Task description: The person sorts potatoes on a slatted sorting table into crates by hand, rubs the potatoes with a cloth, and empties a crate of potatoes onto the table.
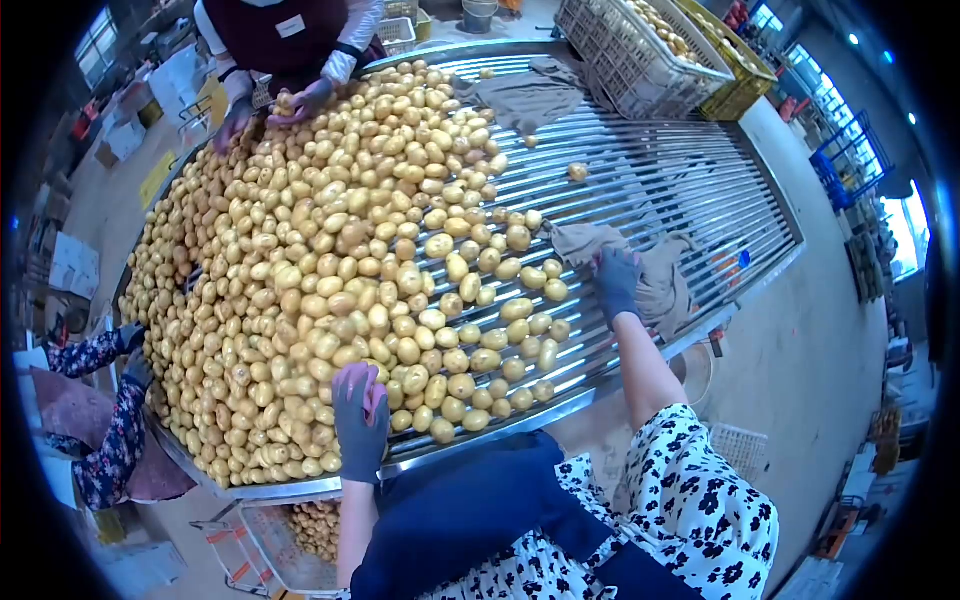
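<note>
grey bucket [480,19], top | yellow crate [742,97] touching pale crate [686,95] | blue trolley [833,178], right | bright window [906,238]

Bright windows [838,112] line the right side, another window [97,45] the upper left. Small lights [853,39] glow above the grey floor [835,300]; dim clutter [870,262] at right is possibly stacked goods.

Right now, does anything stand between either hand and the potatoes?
Nothing visible blocks the left hand, which is at the near edge of the potatoes. Part of a grey cloth lies between the right hand and some nearby potatoes.
</note>
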